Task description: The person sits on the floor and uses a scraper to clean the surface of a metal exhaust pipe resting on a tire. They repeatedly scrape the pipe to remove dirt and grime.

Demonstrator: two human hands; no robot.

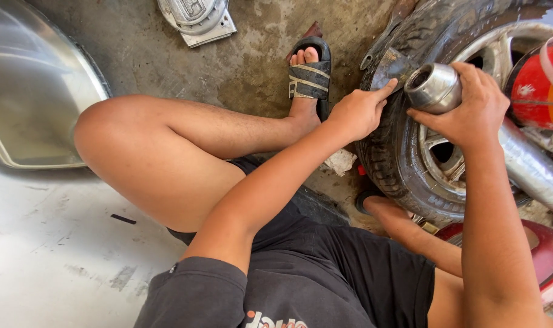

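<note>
I squat beside a motorcycle's rear wheel, a black tyre on a silver alloy rim. My right hand is wrapped around the tip of the chrome exhaust pipe, whose round open end faces me. My left hand rests on the tyre's tread next to a small dark metal piece, with the forefinger stretched toward the pipe's end. Whether the left fingers hold anything is hidden.
A curved shiny metal panel lies at the left on the concrete floor. A silver engine cover lies at the top. My sandalled foot is planted by the tyre. A red-orange part and a maroon body panel sit at the right.
</note>
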